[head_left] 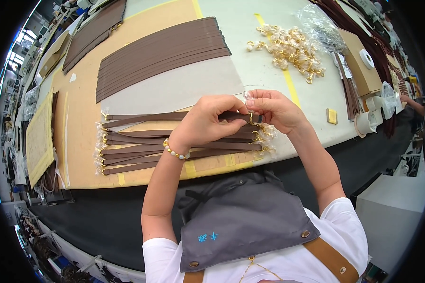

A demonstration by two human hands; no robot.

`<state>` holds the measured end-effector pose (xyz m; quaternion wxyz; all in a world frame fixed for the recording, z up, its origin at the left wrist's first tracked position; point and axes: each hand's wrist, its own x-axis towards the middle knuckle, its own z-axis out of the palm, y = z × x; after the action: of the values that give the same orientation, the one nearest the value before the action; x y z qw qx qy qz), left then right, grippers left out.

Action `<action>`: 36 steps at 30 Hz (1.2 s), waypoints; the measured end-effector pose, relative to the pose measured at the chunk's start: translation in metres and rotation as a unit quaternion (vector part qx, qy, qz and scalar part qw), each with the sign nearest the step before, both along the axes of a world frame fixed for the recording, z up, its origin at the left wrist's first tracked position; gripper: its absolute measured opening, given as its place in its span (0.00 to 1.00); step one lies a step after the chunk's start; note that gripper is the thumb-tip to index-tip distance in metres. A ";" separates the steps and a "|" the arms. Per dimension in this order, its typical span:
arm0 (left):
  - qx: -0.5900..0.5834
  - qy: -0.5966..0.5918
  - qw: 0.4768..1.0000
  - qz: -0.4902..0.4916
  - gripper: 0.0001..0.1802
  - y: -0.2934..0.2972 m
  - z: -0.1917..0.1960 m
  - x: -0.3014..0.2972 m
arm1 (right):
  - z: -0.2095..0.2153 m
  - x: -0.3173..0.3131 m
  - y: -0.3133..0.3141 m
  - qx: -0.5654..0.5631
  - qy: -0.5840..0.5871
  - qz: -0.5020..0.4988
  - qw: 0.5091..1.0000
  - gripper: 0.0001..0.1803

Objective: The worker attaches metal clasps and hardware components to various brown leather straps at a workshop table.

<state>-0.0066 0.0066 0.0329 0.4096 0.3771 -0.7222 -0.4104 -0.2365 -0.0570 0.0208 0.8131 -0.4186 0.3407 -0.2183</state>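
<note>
My left hand [211, 120] pinches the end of a brown strap [151, 119] between thumb and fingers. Close beside it, my right hand [277, 111] grips a gold hook clasp [251, 118] partly wrapped in clear plastic, at that strap's end. The fingers partly hide how clasp and strap meet. Under and in front of my hands lie several finished-looking brown straps [184, 152], with gold hardware and clear wrapping at both ends. Beyond my right hand, a heap of gold clasps [293, 49] in clear plastic rests on the table.
A wide row of flat brown strips [165, 56] lies farther back, with another brown stack [92, 35] at the far left. A clear plastic bag [320, 28], a cardboard box [359, 61] and a small yellow block [332, 116] are to the right. The table's edge curves near my body.
</note>
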 end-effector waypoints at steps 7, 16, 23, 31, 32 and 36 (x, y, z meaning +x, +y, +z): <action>0.075 0.111 0.990 0.053 0.11 0.007 -0.009 0.002 | 0.001 0.019 0.018 -0.035 -0.034 -0.037 0.998 0.14; 0.029 0.104 0.989 0.099 0.09 0.014 -0.004 -0.001 | -0.024 0.004 0.019 -0.052 -0.271 0.011 0.961 0.13; -0.013 0.060 0.994 0.095 0.09 0.029 0.008 -0.009 | -0.016 -0.004 0.016 -0.033 -0.176 0.052 0.982 0.11; -0.088 -0.107 0.983 0.124 0.10 0.038 0.010 -0.015 | 0.019 0.001 0.023 -0.053 0.007 0.101 0.993 0.10; -0.087 -0.107 0.983 0.124 0.10 0.038 0.009 -0.015 | 0.020 0.002 0.025 -0.089 0.041 0.103 0.990 0.09; -0.089 -0.069 0.987 0.113 0.10 0.038 0.003 -0.018 | 0.016 0.004 0.029 -0.132 0.069 0.087 0.985 0.08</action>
<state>-0.0246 0.0443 0.0360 0.4341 0.4456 -0.7355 -0.2684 -0.2329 -0.0277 0.0366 0.7413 -0.5641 0.3266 -0.1603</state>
